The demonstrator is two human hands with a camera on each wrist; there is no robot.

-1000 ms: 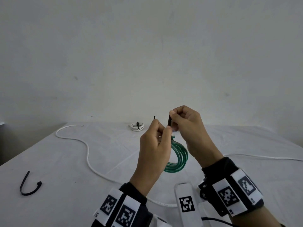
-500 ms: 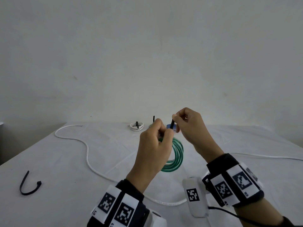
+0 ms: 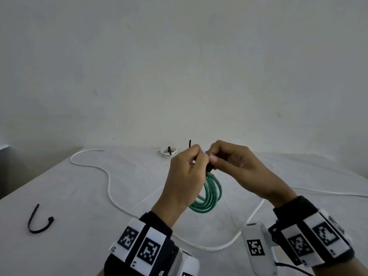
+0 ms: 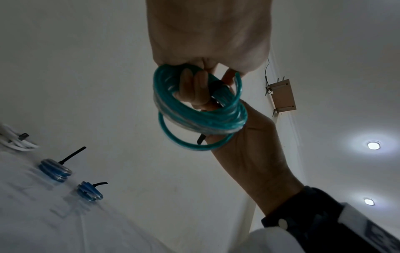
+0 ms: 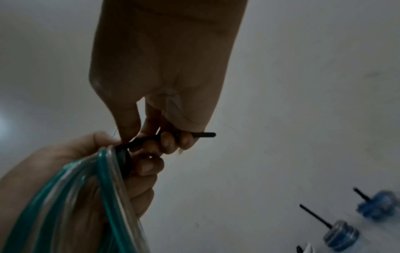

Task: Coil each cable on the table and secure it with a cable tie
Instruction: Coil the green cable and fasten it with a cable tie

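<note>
The left hand (image 3: pixel 185 176) is curled round the top of the green cable coil (image 3: pixel 209 196), which hangs above the tabletop (image 3: pixel 79 196) at centre. The right hand (image 3: pixel 237 168), touching the left at its 3 o'clock, pinches the tail of the black cable tie (image 5: pixel 207 134) wrapped round the coil. A loose white cable (image 3: pixel 108 180) snakes across the tabletop toward 10 o'clock. A tied white coil (image 3: pixel 168 152) lies at 12 o'clock near two tied blue coils (image 4: pixel 55 171). A spare black tie (image 3: pixel 38 222) lies at 8 o'clock.
</note>
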